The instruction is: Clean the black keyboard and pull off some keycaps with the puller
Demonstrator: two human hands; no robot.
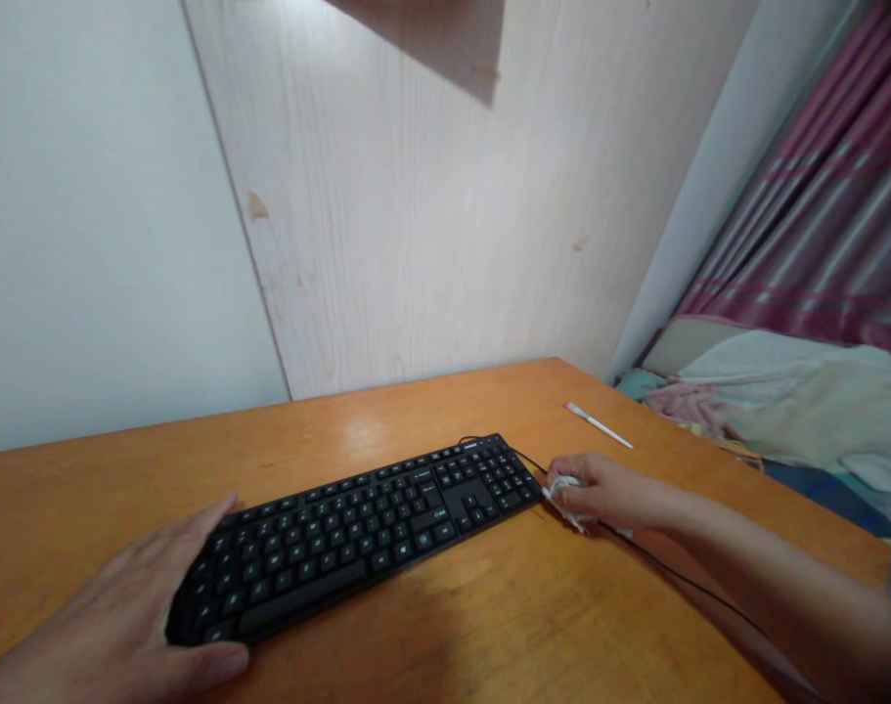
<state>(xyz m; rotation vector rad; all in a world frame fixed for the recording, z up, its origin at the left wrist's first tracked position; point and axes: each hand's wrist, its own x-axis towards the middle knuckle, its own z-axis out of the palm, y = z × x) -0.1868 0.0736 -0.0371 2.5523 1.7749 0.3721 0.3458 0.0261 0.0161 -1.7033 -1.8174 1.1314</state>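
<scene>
Our left hand (148, 606) grips the keyboard (364, 528); right of it, our right hand (588, 489) holds a white cloth (568, 504).

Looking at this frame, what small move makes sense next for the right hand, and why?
Probably ease the white wipe leftward along the keyboard: the right hand has it bunched at the number-pad end, while the left hand spans the opposite end and seems to steady it. The black cable passes by the right hand, so a gentle start seems wise.

two bare hands (133, 596), bare forearms, no sleeves showing, no rings discernible, fingernails hard to make out
</scene>
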